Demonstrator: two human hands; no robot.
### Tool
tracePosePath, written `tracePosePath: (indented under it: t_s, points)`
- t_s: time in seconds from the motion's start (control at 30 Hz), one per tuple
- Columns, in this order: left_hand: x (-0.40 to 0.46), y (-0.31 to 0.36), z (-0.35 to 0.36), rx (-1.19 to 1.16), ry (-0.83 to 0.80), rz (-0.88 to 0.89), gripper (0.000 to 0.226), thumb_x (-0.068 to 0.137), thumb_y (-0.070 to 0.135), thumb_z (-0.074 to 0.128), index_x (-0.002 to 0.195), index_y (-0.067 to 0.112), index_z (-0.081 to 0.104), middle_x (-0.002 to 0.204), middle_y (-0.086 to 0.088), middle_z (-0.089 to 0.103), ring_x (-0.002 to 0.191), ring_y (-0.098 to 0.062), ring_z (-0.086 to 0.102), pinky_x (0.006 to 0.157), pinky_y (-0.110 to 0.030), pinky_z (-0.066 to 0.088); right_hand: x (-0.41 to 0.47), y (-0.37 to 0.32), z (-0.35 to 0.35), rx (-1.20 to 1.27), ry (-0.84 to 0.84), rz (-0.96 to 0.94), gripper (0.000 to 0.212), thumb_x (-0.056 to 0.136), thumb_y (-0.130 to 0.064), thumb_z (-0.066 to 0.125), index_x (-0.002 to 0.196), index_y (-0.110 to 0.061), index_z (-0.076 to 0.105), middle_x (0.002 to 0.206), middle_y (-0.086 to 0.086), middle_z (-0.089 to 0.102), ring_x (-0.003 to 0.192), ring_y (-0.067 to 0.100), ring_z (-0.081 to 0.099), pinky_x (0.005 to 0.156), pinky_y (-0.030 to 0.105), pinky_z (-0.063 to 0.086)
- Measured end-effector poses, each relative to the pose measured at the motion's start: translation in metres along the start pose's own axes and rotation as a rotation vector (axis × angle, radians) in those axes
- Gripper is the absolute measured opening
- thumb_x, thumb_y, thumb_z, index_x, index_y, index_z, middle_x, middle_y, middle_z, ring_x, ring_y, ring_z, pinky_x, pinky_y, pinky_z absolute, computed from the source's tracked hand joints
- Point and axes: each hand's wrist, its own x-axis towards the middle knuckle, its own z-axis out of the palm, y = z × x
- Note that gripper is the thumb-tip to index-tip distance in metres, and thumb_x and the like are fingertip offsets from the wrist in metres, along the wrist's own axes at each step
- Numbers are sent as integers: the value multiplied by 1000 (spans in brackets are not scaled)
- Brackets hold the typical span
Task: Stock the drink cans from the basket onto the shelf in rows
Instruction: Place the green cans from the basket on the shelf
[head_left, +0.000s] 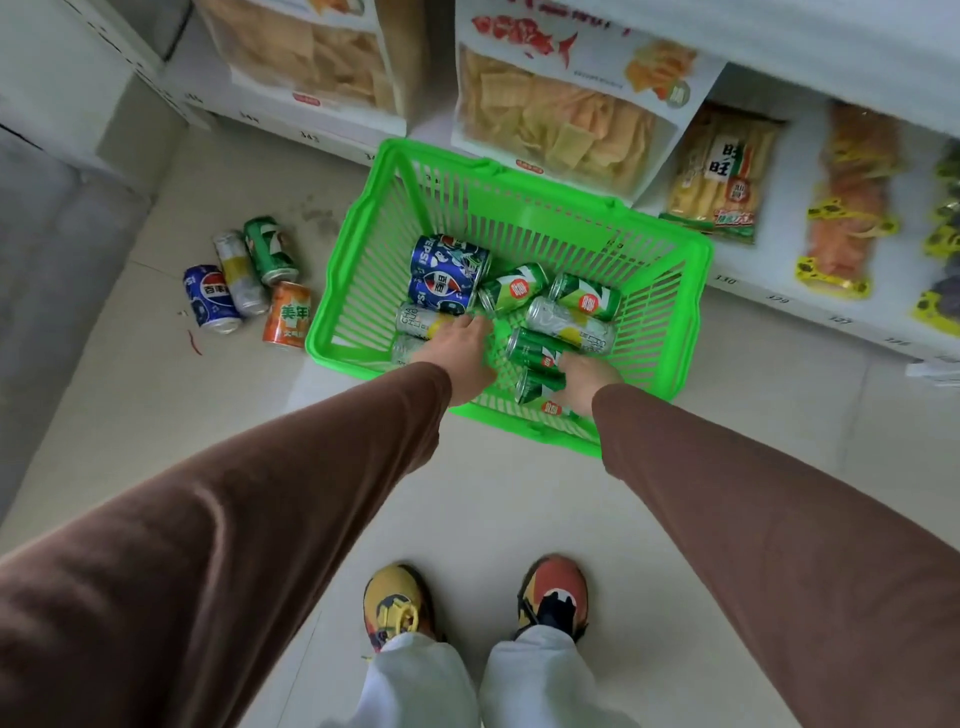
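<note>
Picking step in hand, by the look of it: both hands down inside the green basket (691, 291), reaching for cans.

Right hand (584, 382) wrapped about a dark green can (540, 385) lying on its side near the basket's 6 o'clock rim; grip apparently clamped on it, fingers mostly hidden beneath. Left hand (462, 358) lower among the cans, fingertips at a silver-and-yellow can (422, 322) at its 10 o'clock; grip hidden from above, so impossible to tell whether closed.

Outward from the grips: another green can (535, 349) just at 12 o'clock of the right hand, a silver can (569, 326) beyond, two green cans and two blue Pepsi cans (447, 275) toward 11 o'clock.

Outside the basket, at 9 o'clock, four cans (249, 283) lying on the floor (493, 519).

Next move likely calls for lifting clear of the rim, then standing each can upright in a row on the shelf (779, 306) at 1 o'clock.
</note>
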Motion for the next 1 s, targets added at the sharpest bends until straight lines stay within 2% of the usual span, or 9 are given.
tracePosePath:
  t_s: [0.17, 0.33, 0.4, 0.5, 0.57, 0.67, 0.77, 0.87, 1.0]
  points:
    - [43, -8, 37, 62, -111, 43, 62, 91, 33, 61, 144, 13, 35, 142, -13, 41, 132, -31, 37, 107, -45, 37, 45, 11, 33, -292, -132, 35, 29, 100, -8, 50, 128, -6, 59, 126, 12, 64, 114, 30, 62, 86, 33, 48]
    - [61, -16, 58, 89, -114, 71, 60, 92, 34, 59, 145, 13, 36, 141, -13, 42, 131, -31, 39, 107, -42, 36, 67, 18, 50, -294, -84, 104, 44, 96, -12, 55, 138, -4, 43, 131, 19, 58, 123, 36, 55, 81, 39, 44]
    - [63, -20, 63, 89, -119, 67, 60, 92, 35, 59, 144, 15, 37, 141, -13, 42, 130, -31, 40, 106, -42, 37, 69, 19, 58, -232, -60, 114, 51, 93, -12, 60, 138, -6, 37, 117, 20, 60, 108, 37, 60, 73, 39, 43]
    - [65, -22, 67, 97, -125, 63, 60, 92, 35, 59, 144, 16, 38, 141, -12, 42, 129, -31, 42, 104, -43, 38, 70, 23, 68, -205, -1, 125, 48, 93, -13, 61, 133, -8, 35, 96, 14, 57, 86, 33, 56, 67, 38, 42]
    - [65, -23, 67, 94, -126, 64, 60, 92, 35, 60, 144, 16, 38, 141, -12, 42, 129, -30, 42, 104, -42, 38, 69, 26, 68, -222, 26, 97, 50, 90, -19, 68, 131, -9, 40, 105, 14, 60, 95, 33, 58, 69, 38, 43]
    - [61, -21, 63, 95, -110, 58, 61, 92, 34, 60, 145, 15, 36, 143, -12, 41, 131, -30, 40, 107, -42, 37, 63, 28, 61, -245, 34, 50, 66, 85, -44, 73, 135, -9, 46, 129, 15, 55, 121, 33, 52, 88, 41, 49]
    - [46, -13, 49, 87, -84, 37, 61, 91, 33, 60, 143, 13, 37, 139, -13, 45, 127, -31, 42, 104, -42, 39, 43, 22, 41, -159, 25, 61, 79, 79, -58, 73, 134, -7, 49, 132, 15, 51, 121, 33, 53, 89, 40, 49]
    - [19, 4, 26, 51, -74, 18, 60, 90, 30, 61, 143, 14, 38, 137, -12, 46, 127, -31, 42, 103, -43, 41, 8, 17, 14, 4, 72, 64, 75, 77, -55, 77, 130, -8, 53, 128, 14, 51, 109, 32, 60, 79, 34, 48]
    - [-33, 39, -33, 26, -16, 17, 58, 89, 28, 61, 141, 15, 40, 135, -11, 46, 125, -30, 44, 100, -42, 42, -70, 6, -43, 282, 204, 47, 77, 79, -48, 79, 140, -10, 52, 134, 14, 52, 118, 31, 57, 89, 33, 45]
